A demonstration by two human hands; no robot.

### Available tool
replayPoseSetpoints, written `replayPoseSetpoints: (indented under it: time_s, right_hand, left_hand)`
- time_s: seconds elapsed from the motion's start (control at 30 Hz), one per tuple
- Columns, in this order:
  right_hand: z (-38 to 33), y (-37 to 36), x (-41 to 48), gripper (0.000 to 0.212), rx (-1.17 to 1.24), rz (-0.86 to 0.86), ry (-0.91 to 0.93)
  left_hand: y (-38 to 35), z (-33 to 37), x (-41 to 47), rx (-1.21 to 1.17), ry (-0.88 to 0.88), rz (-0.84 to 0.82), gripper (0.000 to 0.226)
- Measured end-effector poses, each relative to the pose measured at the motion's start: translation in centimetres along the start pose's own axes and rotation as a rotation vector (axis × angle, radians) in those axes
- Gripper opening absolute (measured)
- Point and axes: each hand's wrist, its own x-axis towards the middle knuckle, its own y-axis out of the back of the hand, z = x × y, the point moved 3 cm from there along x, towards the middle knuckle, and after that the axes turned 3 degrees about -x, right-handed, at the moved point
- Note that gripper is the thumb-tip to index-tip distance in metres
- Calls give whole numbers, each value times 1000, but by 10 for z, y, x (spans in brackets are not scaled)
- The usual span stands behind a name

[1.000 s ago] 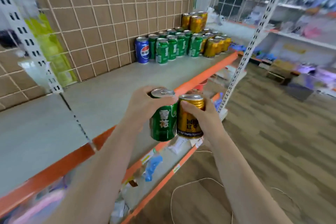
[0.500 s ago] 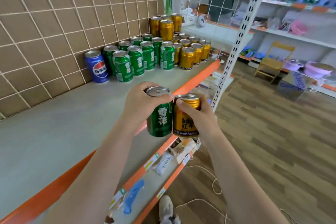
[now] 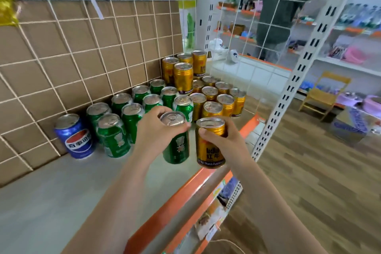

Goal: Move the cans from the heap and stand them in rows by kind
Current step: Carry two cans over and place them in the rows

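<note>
My left hand [image 3: 153, 132] grips a green can [image 3: 176, 146] round its top, held upright just above the grey shelf [image 3: 51, 202]. Beside it, my right hand [image 3: 223, 140] holds a gold can [image 3: 210, 150] upright over the shelf's orange front edge [image 3: 198, 177]. Behind them stand rows of green cans [image 3: 132, 115], then rows of gold cans [image 3: 212, 97], with a few gold cans [image 3: 183, 74] stacked on top at the back. A single blue Pepsi can [image 3: 75, 136] stands at the left end, against the wall.
A brown panel wall with a white wire grid [image 3: 82, 57] backs the shelf. A white slotted upright [image 3: 296, 76] rises at the shelf's right end. Lower shelves [image 3: 214, 212] hold packets. Wooden floor [image 3: 309, 181] and a yellow chair [image 3: 323, 93] lie to the right.
Both hands have carried their cans up to the standing rows, which now lie close ahead. The two held cans have drawn slightly apart.
</note>
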Motion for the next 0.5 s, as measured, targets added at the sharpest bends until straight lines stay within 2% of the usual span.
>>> replayPoseSetpoints:
  time_s: [0.17, 0.3, 0.5]
  right_hand:
    - [-9, 12, 58, 38, 2, -48, 21]
    - [-16, 20, 103, 57, -64, -120, 56]
    - [-29, 29, 171, 51, -72, -239, 93]
  left_hand:
    - [-9, -5, 32, 61, 16, 117, 40]
    - [-19, -12, 53, 139, 52, 168, 55]
    - [-21, -16, 69, 244, 67, 227, 47]
